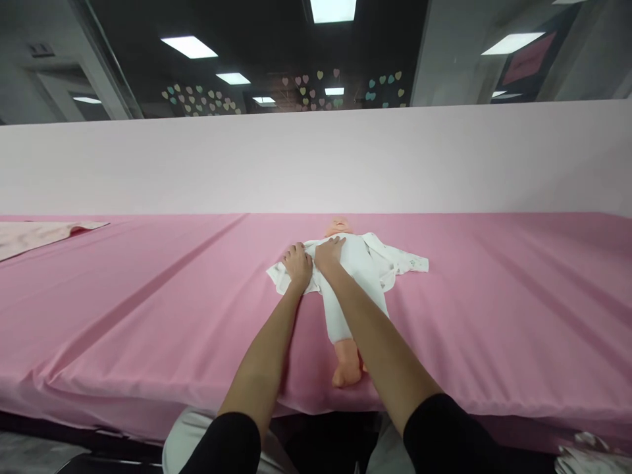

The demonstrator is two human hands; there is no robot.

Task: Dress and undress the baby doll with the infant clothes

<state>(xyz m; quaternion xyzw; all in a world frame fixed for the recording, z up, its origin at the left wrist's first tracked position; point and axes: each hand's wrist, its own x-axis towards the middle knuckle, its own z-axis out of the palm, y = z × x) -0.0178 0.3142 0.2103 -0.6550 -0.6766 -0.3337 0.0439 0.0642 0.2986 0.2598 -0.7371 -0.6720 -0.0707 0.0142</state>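
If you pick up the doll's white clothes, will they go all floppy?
Probably floppy: the white clothes lie flat and wrinkled, spread out beside the doll. They look thin, so likely light. Both hands, left and right, press on them, and the cloth might slide on the smooth pink sheet.

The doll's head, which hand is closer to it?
The right. The right hand lies on the doll's chest, just below the doll's head. The left hand rests on the white garment spread beside the doll, farther off.
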